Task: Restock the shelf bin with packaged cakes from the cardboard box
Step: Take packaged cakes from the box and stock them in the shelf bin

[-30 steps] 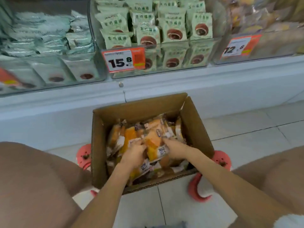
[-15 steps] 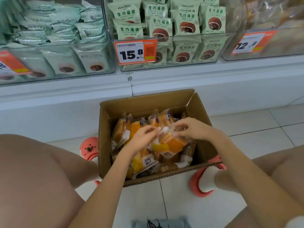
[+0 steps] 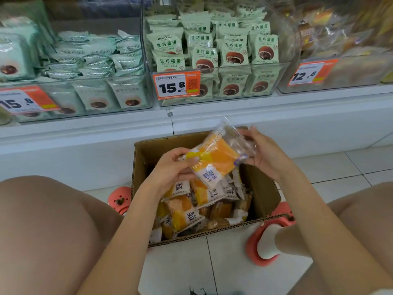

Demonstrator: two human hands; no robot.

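Observation:
An open cardboard box (image 3: 262, 188) stands on the floor between my knees, holding several orange-and-white packaged cakes (image 3: 182, 213). Above the box I hold one orange cake packet (image 3: 214, 158) tilted, with my left hand (image 3: 172, 169) gripping its lower left end and my right hand (image 3: 263, 150) gripping its clear upper right end. On the shelf beyond, the clear bin at the right (image 3: 344, 73) with a 12.8 price tag holds blurred orange-brown packets.
Two clear bins with 15.8 tags hold pale green packets: one in the middle (image 3: 217, 96), one at left (image 3: 95, 99). A white shelf ledge (image 3: 276, 116) runs in front. My knees and coral slippers (image 3: 263, 245) flank the box on the tiled floor.
Both hands have risen out of the box with one cake packet lifted clear of the pile. The view has tilted up toward the shelf.

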